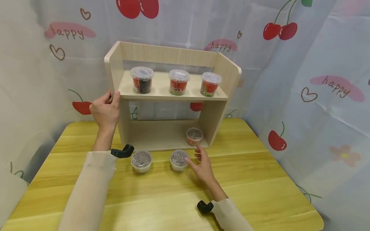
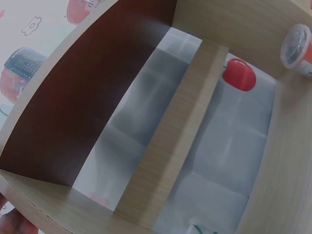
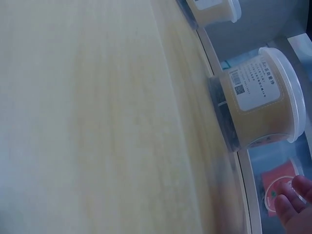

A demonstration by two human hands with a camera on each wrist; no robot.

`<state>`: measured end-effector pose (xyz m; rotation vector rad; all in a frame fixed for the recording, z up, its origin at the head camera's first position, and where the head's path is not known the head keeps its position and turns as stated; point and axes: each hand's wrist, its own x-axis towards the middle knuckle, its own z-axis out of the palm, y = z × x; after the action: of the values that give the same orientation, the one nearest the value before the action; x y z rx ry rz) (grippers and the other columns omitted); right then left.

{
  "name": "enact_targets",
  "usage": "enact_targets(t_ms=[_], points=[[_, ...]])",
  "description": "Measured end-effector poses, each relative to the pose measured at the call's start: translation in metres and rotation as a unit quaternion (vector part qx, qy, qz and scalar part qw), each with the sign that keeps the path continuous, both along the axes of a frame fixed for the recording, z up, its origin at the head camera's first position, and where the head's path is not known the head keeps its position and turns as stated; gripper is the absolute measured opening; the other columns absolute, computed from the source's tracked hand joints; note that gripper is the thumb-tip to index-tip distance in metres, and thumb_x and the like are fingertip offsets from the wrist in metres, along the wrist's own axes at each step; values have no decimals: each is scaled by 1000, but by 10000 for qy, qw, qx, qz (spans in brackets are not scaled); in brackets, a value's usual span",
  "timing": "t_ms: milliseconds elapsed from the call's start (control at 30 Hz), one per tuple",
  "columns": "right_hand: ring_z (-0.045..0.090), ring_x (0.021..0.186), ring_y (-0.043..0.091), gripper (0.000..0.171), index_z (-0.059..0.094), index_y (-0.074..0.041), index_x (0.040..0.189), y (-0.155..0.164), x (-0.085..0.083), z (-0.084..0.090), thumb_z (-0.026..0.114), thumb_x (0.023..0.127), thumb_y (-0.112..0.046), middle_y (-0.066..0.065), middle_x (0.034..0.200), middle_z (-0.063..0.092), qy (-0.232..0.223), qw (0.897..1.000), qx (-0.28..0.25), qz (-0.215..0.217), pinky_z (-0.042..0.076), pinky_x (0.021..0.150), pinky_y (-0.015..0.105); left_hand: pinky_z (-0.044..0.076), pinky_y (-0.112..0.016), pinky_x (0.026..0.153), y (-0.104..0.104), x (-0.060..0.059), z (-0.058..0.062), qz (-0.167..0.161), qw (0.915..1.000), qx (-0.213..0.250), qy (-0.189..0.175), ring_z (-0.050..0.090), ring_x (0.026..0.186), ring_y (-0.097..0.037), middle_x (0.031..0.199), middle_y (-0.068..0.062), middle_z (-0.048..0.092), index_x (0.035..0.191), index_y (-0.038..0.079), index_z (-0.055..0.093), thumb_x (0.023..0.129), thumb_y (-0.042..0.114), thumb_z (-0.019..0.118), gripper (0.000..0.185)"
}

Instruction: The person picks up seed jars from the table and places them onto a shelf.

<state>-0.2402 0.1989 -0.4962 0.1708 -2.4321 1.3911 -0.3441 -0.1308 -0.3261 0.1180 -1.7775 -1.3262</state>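
My left hand (image 1: 105, 110) grips the left side panel of a small wooden shelf (image 1: 170, 55) at the height of its upper board. Its fingers (image 2: 18, 223) show at the lower left corner in the left wrist view. My right hand (image 1: 204, 169) reaches toward the shelf with fingers extended and holds nothing. The thumb overlaps a lidded tub (image 1: 178, 159) on the table. Its fingertips are right at a red-labelled tub (image 1: 194, 137) on the lower board. In the right wrist view the pale tub (image 3: 256, 97) shows a white label, with the red tub (image 3: 279, 181) beyond it.
Another lidded tub (image 1: 141, 161) stands on the yellow wood-grain table (image 1: 162, 199), in front of the shelf's left part. Three clear-lidded tubs, a dark-labelled one (image 1: 141, 81) and two red ones (image 1: 178, 84), line the upper board. A cherry-printed curtain (image 1: 185, 29) hangs behind.
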Motion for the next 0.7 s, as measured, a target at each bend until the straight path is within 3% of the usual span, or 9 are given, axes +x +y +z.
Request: enact_targets(t_ms=[200,700], points=[[55,115,40,82,36,3,148,-3,1,1,79,85,-29,23,130,51,24,9999,87,124,44,100,51,53,-15,74,0,0,1,-64,9999,12,-116,72,93,-17,104,-7,73,112,9,75,92,33,67,33],[54,115,38,94,35,-1,150,-13,6,4,87,76,-28,20,131,51,-192,9993,251,174,45,100,50,52,-14,73,-1,0,1,-110,9997,-8,-206,72,94,-19,106,-10,72,113,6,74,92,33,68,35]])
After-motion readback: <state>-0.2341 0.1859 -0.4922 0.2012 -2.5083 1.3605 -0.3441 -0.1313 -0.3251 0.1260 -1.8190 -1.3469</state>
